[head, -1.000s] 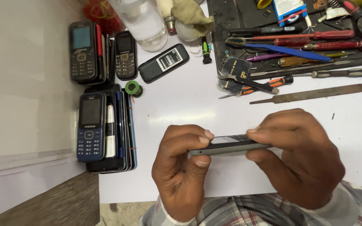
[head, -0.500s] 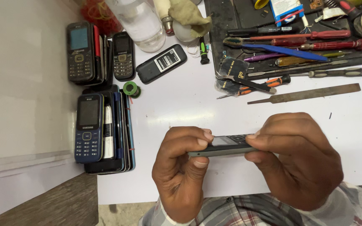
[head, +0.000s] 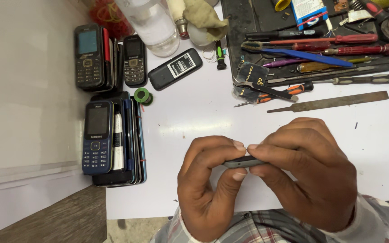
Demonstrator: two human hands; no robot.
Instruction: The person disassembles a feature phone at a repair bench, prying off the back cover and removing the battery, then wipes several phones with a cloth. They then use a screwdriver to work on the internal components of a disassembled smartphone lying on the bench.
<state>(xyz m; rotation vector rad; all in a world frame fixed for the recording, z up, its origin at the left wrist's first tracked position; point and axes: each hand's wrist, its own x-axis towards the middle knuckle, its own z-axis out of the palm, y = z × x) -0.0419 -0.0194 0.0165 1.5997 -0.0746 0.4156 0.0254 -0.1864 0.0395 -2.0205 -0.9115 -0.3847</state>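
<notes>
phone (head: 241,162) mostly hidden by hands | bottle (head: 149,22) top cut off

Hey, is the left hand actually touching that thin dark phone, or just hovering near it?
Touching. In the head view the left hand pinches the thin dark phone edge-on, fingertips on top and thumb pressed underneath, while the right hand grips its other end.

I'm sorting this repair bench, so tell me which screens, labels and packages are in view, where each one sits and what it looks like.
Blue keypad phone: left edge, atop a stack, dark rectangular screen.
Two black keypad phones: upper left, upright; the left one's screen is greyish.
Black battery: right of them, tilted, white label.
Blue-white box: top tray.
Black pouch: tray's lower left corner, yellow mark.
</notes>
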